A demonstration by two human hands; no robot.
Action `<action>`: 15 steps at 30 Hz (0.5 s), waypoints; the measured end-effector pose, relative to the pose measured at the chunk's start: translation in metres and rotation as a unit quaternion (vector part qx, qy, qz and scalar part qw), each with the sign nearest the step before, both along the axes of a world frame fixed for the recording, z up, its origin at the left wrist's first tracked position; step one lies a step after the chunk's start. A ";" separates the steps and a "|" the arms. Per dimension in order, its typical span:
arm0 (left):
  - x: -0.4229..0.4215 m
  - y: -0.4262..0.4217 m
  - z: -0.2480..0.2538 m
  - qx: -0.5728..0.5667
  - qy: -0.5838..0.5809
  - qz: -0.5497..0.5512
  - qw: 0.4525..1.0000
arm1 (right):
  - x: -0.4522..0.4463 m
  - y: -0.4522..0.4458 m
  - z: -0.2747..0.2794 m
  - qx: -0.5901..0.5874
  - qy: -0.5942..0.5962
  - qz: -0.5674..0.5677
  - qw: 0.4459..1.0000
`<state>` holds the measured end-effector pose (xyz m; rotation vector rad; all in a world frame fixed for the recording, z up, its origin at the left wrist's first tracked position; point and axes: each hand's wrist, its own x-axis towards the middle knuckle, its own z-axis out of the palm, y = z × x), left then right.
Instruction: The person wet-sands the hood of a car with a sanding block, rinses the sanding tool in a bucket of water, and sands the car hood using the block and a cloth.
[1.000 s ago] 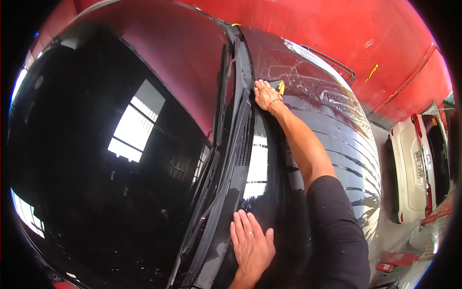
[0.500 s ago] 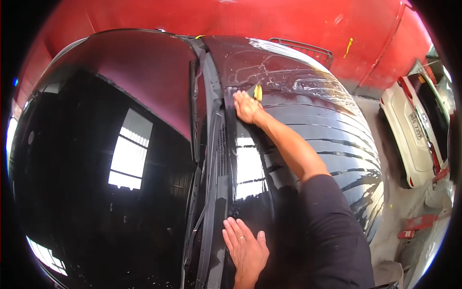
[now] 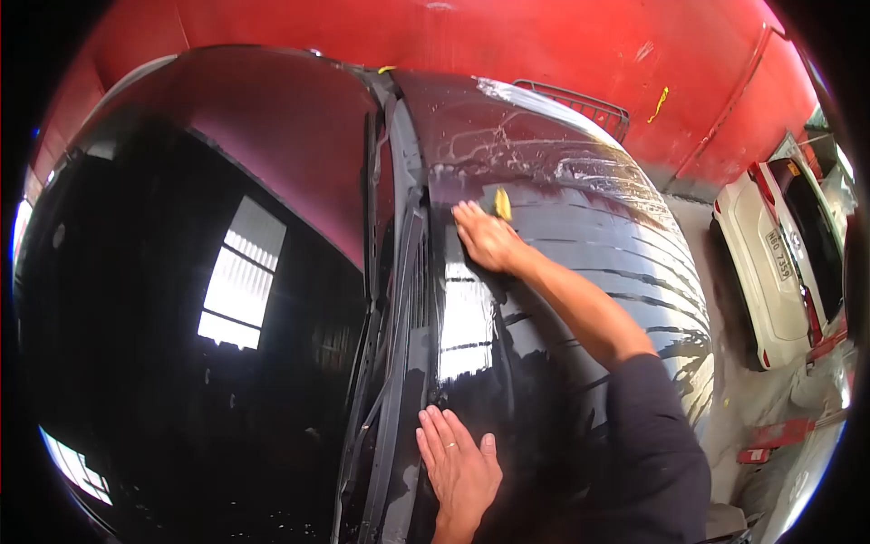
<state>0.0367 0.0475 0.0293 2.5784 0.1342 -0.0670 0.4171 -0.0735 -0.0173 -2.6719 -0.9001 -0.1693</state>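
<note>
My right hand (image 3: 488, 238) presses down on the dark car hood (image 3: 562, 227) near its windshield edge, fingers together. A yellow squeegee (image 3: 502, 204) sticks out beside its knuckles; the hand covers the rest. Wet streaks and wrinkles run through what looks like clear film (image 3: 589, 168) on the hood's far and front parts. My left hand (image 3: 462, 471), with a ring on one finger, lies flat on the hood's near part, thumb apart, holding nothing.
The dark windshield (image 3: 227, 390) fills the left side, with wipers (image 3: 385, 390) along its base. Behind the car stands a red wall (image 3: 544, 41) with a dark metal rack (image 3: 580, 104) before it. A white car (image 3: 761, 263) is parked at the right.
My right hand and the yellow squeegee have slid a little nearer along the hood. My left hand stays about where it was. The view has shifted slightly.
</note>
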 end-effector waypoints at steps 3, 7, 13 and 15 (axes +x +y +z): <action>-0.001 -0.001 0.001 -0.009 0.004 -0.004 1.000 | -0.055 -0.018 0.001 -0.016 -0.011 0.033 0.999; 0.000 -0.001 -0.002 0.010 -0.007 -0.011 1.000 | 0.068 0.024 0.007 0.011 -0.005 -0.025 1.000; -0.003 -0.001 -0.003 0.006 -0.004 -0.020 1.000 | -0.007 0.018 -0.003 0.009 -0.020 0.026 0.999; 0.000 -0.002 0.001 -0.009 0.014 -0.016 1.000 | -0.040 0.009 -0.001 0.007 -0.007 0.052 0.999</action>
